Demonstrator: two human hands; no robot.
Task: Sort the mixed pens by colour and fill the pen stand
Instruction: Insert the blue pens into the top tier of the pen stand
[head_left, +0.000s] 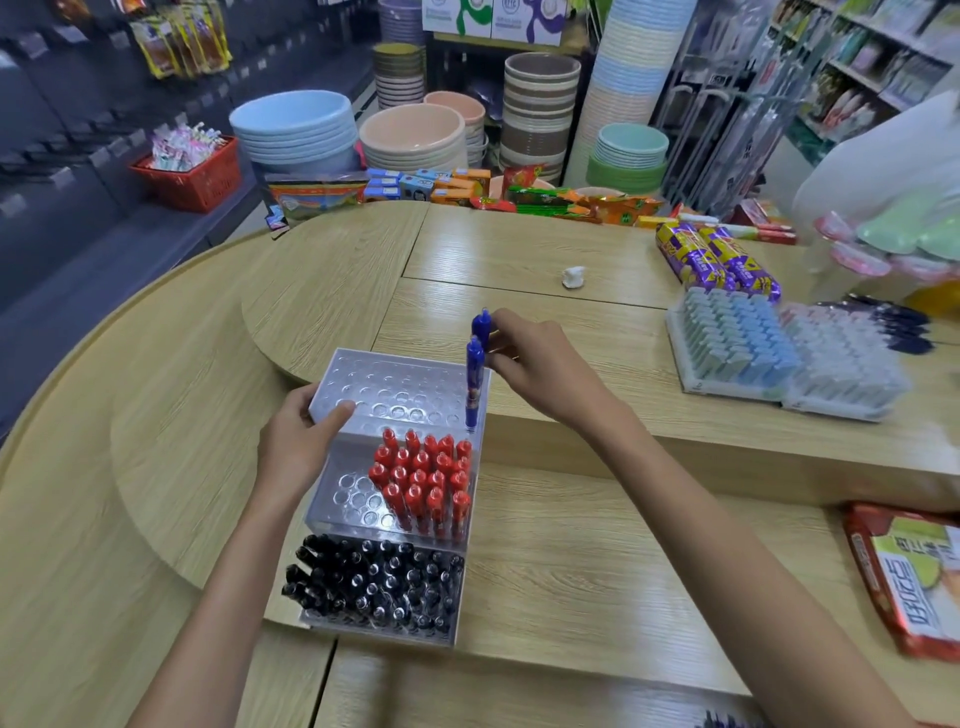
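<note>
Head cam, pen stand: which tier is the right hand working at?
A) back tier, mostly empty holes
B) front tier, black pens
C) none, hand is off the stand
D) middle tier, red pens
A: the right hand pinches a blue pen upright over the back tier of the pen stand, just behind a second blue pen that stands in a hole at that tier's right edge.
</note>
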